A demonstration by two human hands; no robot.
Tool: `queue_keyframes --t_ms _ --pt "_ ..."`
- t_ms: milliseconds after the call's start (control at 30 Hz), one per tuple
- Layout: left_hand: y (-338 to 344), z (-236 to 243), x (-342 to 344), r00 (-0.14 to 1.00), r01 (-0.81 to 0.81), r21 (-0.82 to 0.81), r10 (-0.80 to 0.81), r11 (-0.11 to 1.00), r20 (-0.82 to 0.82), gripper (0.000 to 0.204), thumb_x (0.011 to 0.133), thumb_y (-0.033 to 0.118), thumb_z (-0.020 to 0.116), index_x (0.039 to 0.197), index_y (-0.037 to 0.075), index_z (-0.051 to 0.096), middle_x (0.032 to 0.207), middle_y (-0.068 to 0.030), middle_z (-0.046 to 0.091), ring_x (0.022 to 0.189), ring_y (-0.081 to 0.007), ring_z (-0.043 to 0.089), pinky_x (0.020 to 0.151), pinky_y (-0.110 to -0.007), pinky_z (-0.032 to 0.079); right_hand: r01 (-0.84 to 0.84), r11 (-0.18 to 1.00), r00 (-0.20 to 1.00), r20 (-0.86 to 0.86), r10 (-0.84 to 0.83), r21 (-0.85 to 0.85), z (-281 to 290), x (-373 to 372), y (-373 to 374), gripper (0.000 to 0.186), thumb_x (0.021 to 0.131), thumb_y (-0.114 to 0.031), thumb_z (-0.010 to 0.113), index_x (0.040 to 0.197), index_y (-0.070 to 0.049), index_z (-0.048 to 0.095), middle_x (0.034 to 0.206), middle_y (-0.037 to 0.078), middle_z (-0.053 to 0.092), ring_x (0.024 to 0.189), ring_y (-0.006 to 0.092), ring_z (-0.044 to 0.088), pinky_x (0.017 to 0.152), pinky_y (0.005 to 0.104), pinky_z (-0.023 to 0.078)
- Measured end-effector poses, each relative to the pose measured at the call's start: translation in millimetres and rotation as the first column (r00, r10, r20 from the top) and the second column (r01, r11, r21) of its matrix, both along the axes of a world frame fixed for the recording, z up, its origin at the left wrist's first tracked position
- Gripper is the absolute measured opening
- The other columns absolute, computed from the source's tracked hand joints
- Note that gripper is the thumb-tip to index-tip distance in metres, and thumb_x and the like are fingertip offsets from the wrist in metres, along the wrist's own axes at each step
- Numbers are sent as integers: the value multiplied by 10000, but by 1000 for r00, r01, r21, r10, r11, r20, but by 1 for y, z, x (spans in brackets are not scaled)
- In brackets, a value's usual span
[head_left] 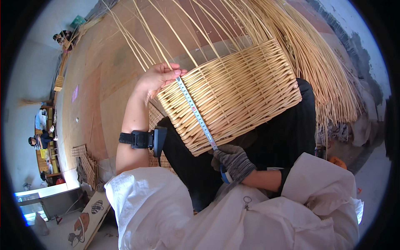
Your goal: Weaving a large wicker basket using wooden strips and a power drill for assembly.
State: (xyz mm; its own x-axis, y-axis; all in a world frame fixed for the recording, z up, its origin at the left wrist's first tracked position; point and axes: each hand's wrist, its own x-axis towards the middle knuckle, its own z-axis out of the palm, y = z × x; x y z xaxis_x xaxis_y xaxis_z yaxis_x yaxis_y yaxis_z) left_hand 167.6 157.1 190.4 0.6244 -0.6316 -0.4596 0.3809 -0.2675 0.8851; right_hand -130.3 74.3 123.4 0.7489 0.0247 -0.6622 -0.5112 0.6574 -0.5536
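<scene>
With left fingers (171, 74), pinching tape blade (194, 109) at far-left edge of wicker panel (246, 87) propped across lap (306, 108); with gloved right fingers (225, 153), clasping blade's near end. Probably light, stiff to handle; best gripped by woven sides, sparing brittle-looking stakes (187, 51).

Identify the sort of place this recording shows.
Probably a basket-weaving workshop: a rectangular tan wicker piece rests across the person's black-clothed lap, a large sheaf of long straw-coloured rods spreads at the upper right, and a brown woven piece is at left.
</scene>
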Motion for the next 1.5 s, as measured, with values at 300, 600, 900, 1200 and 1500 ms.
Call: queue_keyframes --t_ms 300,600,900,1200,1500 --pt "1 0 -1 1000 1 -7 -1 1000 4 255 848 4 565 1077 -47 467 1058 -202 597 999 -240 602 882 -305 504 5 1000 1000 28 -5 4 -8 0 1 166 871 -153 588 930 -10 649 688 62 631 597 121 584 559 242 481" --pt "-4 -13 -19 925 -70 14 60 997 375 94 821 -25 594 894 3 541 969 -173 642 935 -195 628 782 -261 516 -15 999 999 42 13 48 -8 -1 -5 200 881 -166 572 970 1 637 714 65 635 612 119 578 574 241 467" --pt "-76 32 -56 124 -308 133 -99 942 987 506 856 165 581 1249 -78 372 1164 -276 514 1086 -404 513 973 -414 394 35 999 995 95 -37 16 -11 -26 -103 223 874 -149 578 980 44 614 698 74 604 596 139 563 556 263 459" --pt "-122 -3 -14 1000 -22 35 22 999 12 253 960 90 344 1106 -98 429 1023 -221 595 936 -249 621 764 -279 543 31 999 999 30 -32 30 1 -22 -115 205 855 -134 600 966 37 613 658 89 596 563 153 558 505 266 444" --pt "-117 -10 -16 994 70 0 -69 998 87 345 798 -62 595 1098 -34 429 1070 -184 579 991 -229 596 848 -283 517 68 998 996 56 -68 -9 -9 -24 -108 208 872 -131 568 988 38 602 706 101 623 598 161 582 548 269 473"
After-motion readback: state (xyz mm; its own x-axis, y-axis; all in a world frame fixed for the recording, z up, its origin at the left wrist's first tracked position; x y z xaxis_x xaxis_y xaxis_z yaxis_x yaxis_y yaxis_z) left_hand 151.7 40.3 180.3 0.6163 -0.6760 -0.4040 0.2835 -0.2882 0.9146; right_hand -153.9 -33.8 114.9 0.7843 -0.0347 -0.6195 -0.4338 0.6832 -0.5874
